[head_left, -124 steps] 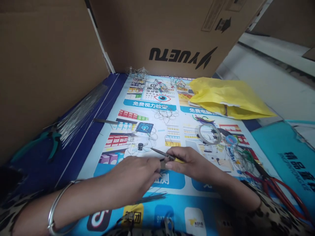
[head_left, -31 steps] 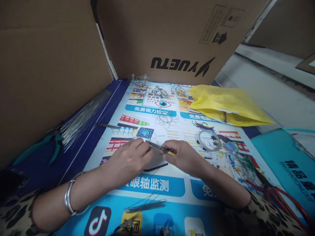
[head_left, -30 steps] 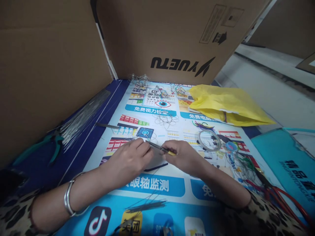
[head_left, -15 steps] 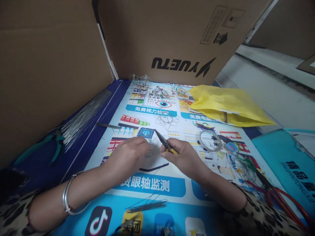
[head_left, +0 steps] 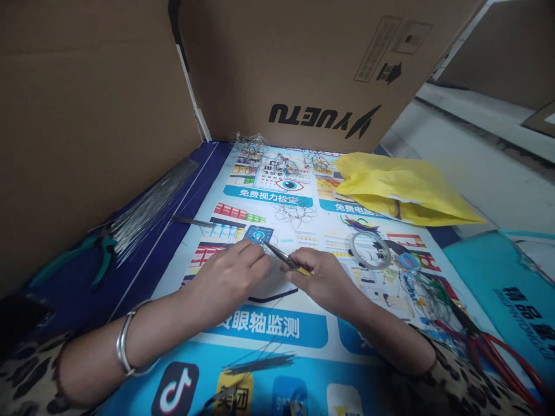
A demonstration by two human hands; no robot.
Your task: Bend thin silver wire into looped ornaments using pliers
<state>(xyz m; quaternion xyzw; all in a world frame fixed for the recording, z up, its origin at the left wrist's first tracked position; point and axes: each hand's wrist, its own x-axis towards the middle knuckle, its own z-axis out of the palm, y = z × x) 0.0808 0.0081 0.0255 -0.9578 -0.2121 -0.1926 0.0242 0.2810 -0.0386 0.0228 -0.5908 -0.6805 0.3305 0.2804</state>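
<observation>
My right hand [head_left: 323, 277] is closed round a pair of pliers [head_left: 280, 254] with a yellow grip, its slim jaws pointing left. The tip reaches the fingers of my left hand [head_left: 238, 271], which are pinched together. Thin wire seems to lie at those fingertips, but most of it is hidden and too fine to make out. Just beyond the hands, a flower-like shape of bent wire [head_left: 297, 214] lies on the printed sheet [head_left: 277, 289]. A bundle of short dark wires [head_left: 260, 364] rests on the sheet nearer to me.
Left are teal-handled pliers [head_left: 104, 254] and a bundle of straight wires [head_left: 151, 202]. Right are a tape roll [head_left: 370, 249], tangled wire [head_left: 427, 294], red-handled scissors [head_left: 489, 341] and a yellow bag [head_left: 403, 185]. Cardboard walls [head_left: 303, 63] stand behind and at the left.
The pliers have swung lower and flatter, their tip moving down and left to my left fingers. My left hand has shifted only slightly.
</observation>
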